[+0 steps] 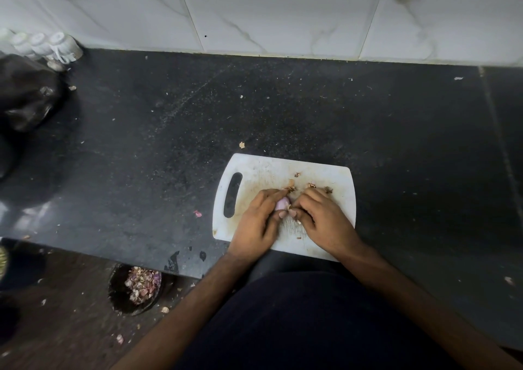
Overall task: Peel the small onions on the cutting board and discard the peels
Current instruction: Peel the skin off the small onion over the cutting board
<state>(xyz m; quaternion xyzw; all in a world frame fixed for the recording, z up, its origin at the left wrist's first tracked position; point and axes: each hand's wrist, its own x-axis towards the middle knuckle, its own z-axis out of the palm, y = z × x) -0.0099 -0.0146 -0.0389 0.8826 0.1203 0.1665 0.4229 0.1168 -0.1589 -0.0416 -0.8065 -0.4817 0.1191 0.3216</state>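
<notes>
Head view: over the cutting board (254,171), left hand (259,222) and right hand (322,219) pinch one small onion (282,204), mostly hidden; peels (311,185) lie just beyond.

The white plastic cutting board (283,168) looks smooth but worn, with brown stains and scratchy marks. It lies on a black stone desk (311,115) that is speckled and a bit shiny. The wall of white marble-look tiles (283,10) is smooth and glossy. The small pale purple onion (282,204) looks smooth, and the dry brown peel scraps (291,187) look thin like paper.
</notes>
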